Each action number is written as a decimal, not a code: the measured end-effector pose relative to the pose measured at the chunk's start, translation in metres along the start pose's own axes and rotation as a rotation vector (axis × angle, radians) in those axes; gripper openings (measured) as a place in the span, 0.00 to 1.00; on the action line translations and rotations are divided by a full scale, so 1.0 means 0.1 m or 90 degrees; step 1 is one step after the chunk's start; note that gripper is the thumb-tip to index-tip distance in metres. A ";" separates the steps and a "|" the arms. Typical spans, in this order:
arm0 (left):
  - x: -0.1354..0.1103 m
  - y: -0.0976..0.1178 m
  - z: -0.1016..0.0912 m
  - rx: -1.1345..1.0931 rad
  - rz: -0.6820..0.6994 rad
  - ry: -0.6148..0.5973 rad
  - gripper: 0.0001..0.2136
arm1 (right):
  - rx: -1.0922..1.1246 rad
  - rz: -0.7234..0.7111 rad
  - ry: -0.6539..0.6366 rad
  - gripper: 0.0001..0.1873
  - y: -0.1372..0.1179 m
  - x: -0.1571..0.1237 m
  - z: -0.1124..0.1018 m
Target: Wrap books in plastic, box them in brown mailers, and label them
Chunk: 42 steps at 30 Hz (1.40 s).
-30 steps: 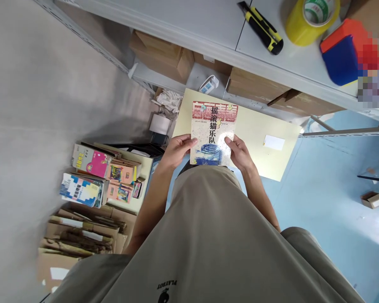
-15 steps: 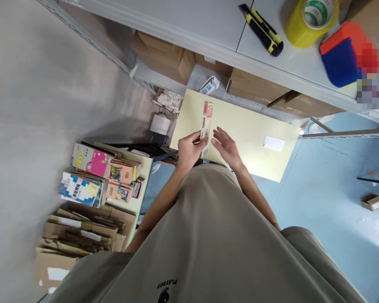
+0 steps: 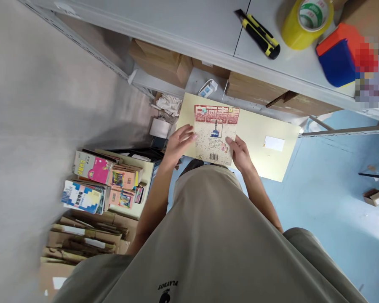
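Observation:
A book (image 3: 211, 141) with a cream speckled cover, a red patterned band at its top and a barcode at its bottom faces up at me in front of my body. My right hand (image 3: 241, 155) grips its right edge, thumb on the cover and fingers behind. On the other side, my left hand (image 3: 178, 145) is open, its fingers stretched towards the left edge; whether the tips touch the cover I cannot tell. Beneath the book lies the pale yellow tabletop (image 3: 254, 134), which bears a white label (image 3: 274, 143) to the right.
On the grey shelf (image 3: 189, 21) ahead lie a utility knife (image 3: 258, 34), yellow tape (image 3: 303, 31) and a red-and-blue object (image 3: 337, 57). Cardboard boxes (image 3: 255, 88) and a power strip (image 3: 207, 87) occupy the lower shelf. Stacked books (image 3: 91, 176) and flattened cardboard (image 3: 85, 235) are at left.
The book has turned from edge-on to face-up. My right hand has taken hold of its right edge, while my left hand has let go and moved left with its fingers opened.

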<state>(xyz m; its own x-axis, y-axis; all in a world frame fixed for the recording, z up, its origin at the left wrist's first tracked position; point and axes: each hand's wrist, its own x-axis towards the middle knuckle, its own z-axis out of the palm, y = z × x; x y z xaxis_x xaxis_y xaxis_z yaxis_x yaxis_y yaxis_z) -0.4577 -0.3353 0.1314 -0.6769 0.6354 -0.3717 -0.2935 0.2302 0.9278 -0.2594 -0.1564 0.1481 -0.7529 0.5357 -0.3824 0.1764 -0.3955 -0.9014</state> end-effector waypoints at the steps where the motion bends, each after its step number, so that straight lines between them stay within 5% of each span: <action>1: 0.01 0.01 -0.05 -0.028 -0.043 -0.052 0.38 | 0.009 0.008 -0.010 0.39 -0.03 -0.01 -0.01; 4: -0.02 0.04 -0.06 -0.083 -0.125 -0.149 0.35 | 0.029 0.024 -0.018 0.41 -0.06 -0.02 -0.03; 10: -0.08 0.12 0.12 -0.074 -0.134 -0.070 0.32 | 0.038 0.023 -0.007 0.39 0.00 0.01 -0.04; 15: -0.05 0.14 0.08 -0.074 -0.120 -0.081 0.31 | 0.008 0.009 -0.012 0.37 -0.02 0.03 -0.05; 22: -0.01 0.14 -0.07 0.005 -0.002 -0.071 0.27 | -0.068 -0.049 -0.015 0.27 0.00 0.07 -0.10; 28: 0.02 0.33 -0.16 0.100 0.223 -0.023 0.19 | -0.114 -0.108 -0.054 0.11 -0.13 0.04 -0.06; 32: -0.03 0.44 -0.16 0.110 0.236 -0.032 0.15 | -0.110 -0.112 -0.057 0.07 -0.19 0.05 -0.04; 36: -0.06 0.46 -0.15 0.100 0.207 -0.038 0.12 | -0.116 -0.136 -0.061 0.12 -0.21 0.03 -0.09; 42: -0.07 0.35 -0.17 0.081 0.048 -0.061 0.20 | -0.151 -0.101 0.033 0.40 -0.16 -0.02 -0.16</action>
<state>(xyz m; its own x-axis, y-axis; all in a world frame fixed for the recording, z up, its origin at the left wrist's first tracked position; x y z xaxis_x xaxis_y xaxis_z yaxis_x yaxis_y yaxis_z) -0.4752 -0.3442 0.1661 -0.6250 0.7197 -0.3023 -0.1524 0.2673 0.9515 -0.2503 -0.1394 0.1601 -0.7509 0.6166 -0.2364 0.2065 -0.1209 -0.9710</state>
